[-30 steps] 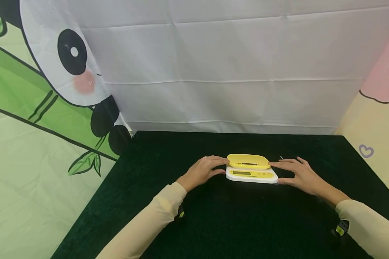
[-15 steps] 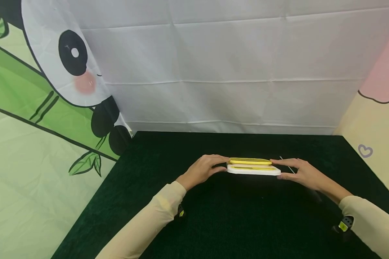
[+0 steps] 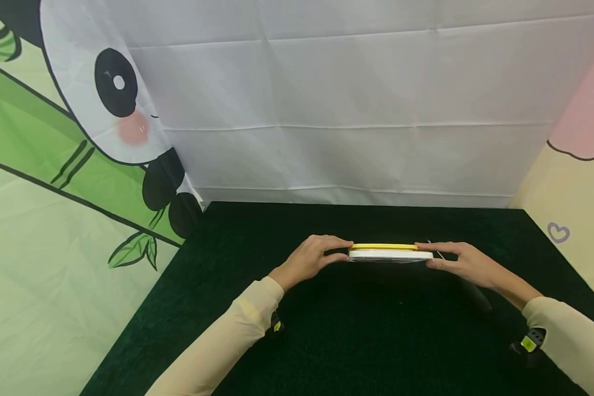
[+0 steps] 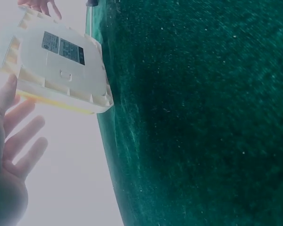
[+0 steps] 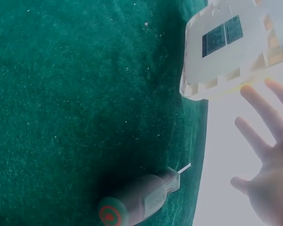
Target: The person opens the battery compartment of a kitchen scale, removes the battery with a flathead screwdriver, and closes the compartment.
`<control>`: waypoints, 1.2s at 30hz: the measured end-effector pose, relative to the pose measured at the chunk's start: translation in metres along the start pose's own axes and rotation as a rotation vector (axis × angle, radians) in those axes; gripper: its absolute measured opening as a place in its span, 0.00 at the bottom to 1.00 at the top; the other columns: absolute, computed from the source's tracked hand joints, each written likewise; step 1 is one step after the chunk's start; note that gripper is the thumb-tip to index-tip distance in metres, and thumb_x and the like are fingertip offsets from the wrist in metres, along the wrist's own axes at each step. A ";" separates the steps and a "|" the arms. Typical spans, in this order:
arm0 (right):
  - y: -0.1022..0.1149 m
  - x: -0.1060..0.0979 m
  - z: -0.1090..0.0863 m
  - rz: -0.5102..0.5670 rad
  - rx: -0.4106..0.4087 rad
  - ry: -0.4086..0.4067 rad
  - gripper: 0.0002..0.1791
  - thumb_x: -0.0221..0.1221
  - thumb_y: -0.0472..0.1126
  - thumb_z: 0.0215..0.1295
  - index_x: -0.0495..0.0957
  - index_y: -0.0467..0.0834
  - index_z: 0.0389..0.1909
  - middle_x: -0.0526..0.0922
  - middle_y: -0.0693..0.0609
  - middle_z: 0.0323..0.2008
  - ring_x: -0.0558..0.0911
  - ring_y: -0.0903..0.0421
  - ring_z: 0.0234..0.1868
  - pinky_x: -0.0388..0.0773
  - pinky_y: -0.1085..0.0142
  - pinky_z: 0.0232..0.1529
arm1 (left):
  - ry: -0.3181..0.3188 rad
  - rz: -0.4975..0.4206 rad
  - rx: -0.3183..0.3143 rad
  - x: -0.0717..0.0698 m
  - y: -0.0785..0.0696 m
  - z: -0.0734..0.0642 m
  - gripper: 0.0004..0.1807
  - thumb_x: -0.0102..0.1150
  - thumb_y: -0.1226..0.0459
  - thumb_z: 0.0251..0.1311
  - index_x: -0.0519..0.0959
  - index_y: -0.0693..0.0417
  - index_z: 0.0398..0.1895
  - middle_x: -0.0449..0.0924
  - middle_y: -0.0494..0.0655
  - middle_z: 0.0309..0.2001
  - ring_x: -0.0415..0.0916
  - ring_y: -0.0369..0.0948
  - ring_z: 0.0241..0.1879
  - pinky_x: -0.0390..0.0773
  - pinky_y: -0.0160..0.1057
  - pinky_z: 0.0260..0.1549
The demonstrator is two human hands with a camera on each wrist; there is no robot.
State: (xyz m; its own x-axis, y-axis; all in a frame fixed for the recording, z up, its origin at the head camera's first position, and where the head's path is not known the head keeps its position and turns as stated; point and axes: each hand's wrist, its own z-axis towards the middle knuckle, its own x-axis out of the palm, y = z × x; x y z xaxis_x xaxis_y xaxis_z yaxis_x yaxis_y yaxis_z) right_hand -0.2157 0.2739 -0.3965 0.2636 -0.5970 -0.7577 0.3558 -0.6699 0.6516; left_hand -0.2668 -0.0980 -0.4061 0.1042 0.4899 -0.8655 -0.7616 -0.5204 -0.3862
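Observation:
A kitchen scale (image 3: 391,256), white with a yellow top, is held up between both hands, its front edge toward me in the head view. My left hand (image 3: 307,263) pinches its left end, thumb low and fingers along the yellow top. On the other end, my right hand (image 3: 462,265) pinches it the same way. Both wrist views look at the white underside (image 4: 56,70) with a dark label and ribbed rim. A screwdriver (image 5: 144,197) lies on the table beneath the right hand; its thin shaft shows behind that hand in the head view.
The table is covered in dark green cloth (image 3: 376,341). A white cloth wall (image 3: 346,110) rises behind its back edge. Printed cloth with a panda (image 3: 128,110) hangs on the left, and a cream and pink cloth (image 3: 574,181) on the right.
The scale's front has tipped up, so its yellow face with the display has turned from view and only its edge shows. The right hand has shifted slightly right.

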 end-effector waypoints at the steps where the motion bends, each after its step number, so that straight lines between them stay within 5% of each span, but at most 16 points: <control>1: 0.000 0.000 0.000 0.006 -0.004 0.000 0.26 0.54 0.49 0.72 0.69 0.48 0.69 0.66 0.31 0.68 0.66 0.29 0.64 0.63 0.30 0.56 | 0.001 -0.004 -0.007 0.000 0.000 0.000 0.21 0.57 0.53 0.67 0.77 0.45 0.61 0.80 0.41 0.58 0.77 0.37 0.58 0.76 0.40 0.58; 10: 0.000 -0.003 0.003 0.061 -0.096 -0.005 0.23 0.51 0.42 0.75 0.70 0.37 0.65 0.73 0.33 0.63 0.71 0.31 0.63 0.66 0.31 0.56 | -0.006 -0.091 -0.024 -0.003 -0.002 0.001 0.19 0.57 0.54 0.67 0.78 0.45 0.59 0.82 0.41 0.56 0.78 0.35 0.56 0.77 0.36 0.55; 17: 0.003 -0.006 0.004 0.049 -0.112 -0.002 0.21 0.51 0.41 0.75 0.72 0.38 0.64 0.77 0.39 0.61 0.76 0.52 0.60 0.75 0.42 0.54 | -0.010 -0.176 -0.026 -0.003 -0.001 0.001 0.18 0.57 0.55 0.67 0.79 0.46 0.58 0.83 0.41 0.55 0.79 0.35 0.55 0.78 0.39 0.54; 25: 0.005 -0.009 0.004 0.067 -0.109 0.007 0.21 0.49 0.41 0.76 0.71 0.36 0.65 0.76 0.35 0.61 0.73 0.34 0.62 0.71 0.34 0.55 | -0.017 -0.255 -0.035 -0.005 -0.002 0.000 0.17 0.56 0.56 0.68 0.80 0.48 0.56 0.83 0.43 0.54 0.80 0.37 0.53 0.80 0.45 0.52; 28: 0.004 -0.007 0.007 0.070 -0.096 -0.019 0.22 0.48 0.42 0.76 0.71 0.36 0.65 0.75 0.34 0.62 0.72 0.33 0.62 0.69 0.33 0.55 | -0.036 -0.258 -0.062 -0.004 -0.003 0.001 0.16 0.56 0.55 0.68 0.80 0.46 0.55 0.84 0.41 0.53 0.80 0.35 0.50 0.81 0.40 0.49; 36: -0.001 0.001 0.014 0.088 -0.084 -0.129 0.17 0.50 0.43 0.76 0.74 0.41 0.59 0.79 0.41 0.56 0.75 0.74 0.50 0.75 0.42 0.53 | -0.138 -0.270 -0.155 0.002 -0.003 0.004 0.12 0.55 0.52 0.68 0.82 0.43 0.49 0.84 0.38 0.48 0.76 0.32 0.37 0.77 0.33 0.36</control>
State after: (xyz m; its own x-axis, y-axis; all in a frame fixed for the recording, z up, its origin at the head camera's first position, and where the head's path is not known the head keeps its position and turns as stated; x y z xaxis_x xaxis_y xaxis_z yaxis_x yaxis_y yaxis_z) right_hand -0.2281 0.2676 -0.3975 0.1814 -0.7073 -0.6832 0.4112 -0.5766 0.7060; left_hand -0.2668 -0.0926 -0.4057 0.1930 0.7093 -0.6780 -0.6110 -0.4538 -0.6487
